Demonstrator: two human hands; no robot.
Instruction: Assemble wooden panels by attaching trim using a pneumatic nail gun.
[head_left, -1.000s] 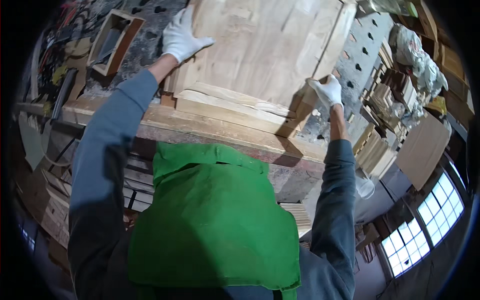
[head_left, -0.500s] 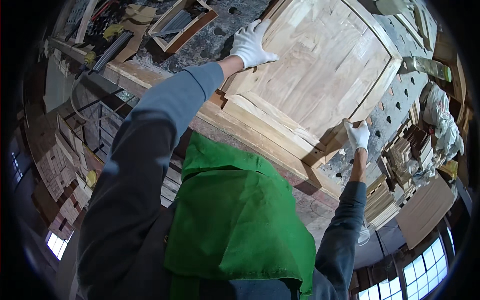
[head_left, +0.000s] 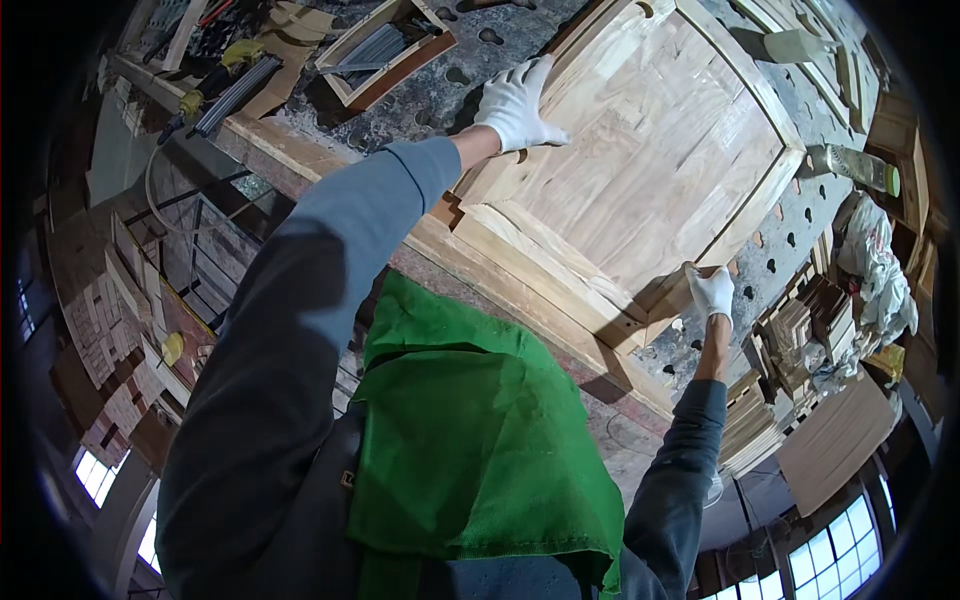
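Note:
A pale wooden frame with an inset panel (head_left: 650, 160) lies at an angle on the dark workbench, its near side lined by stepped rails. My left hand (head_left: 515, 105), in a white glove, grips the frame's left side, thumb spread toward the panel and fingers along the outer edge. At the near right corner my right hand (head_left: 711, 291), also gloved in white, has its fingers closed on the frame's side; the fingertips are partly hidden. A green apron (head_left: 480, 430) hangs in front of me below the bench edge.
A small wooden box (head_left: 385, 55) of grey rods stands far left, beside a yellow-and-black tool (head_left: 235, 60). To the right are a clear bottle (head_left: 855, 167), crumpled plastic (head_left: 875, 260) and stacked wood strips (head_left: 750, 425). Holes dot the bench top (head_left: 775, 240).
The whole view has shifted slightly, so the bench and frame sit a little lower in the picture. Both hands keep their places on the frame.

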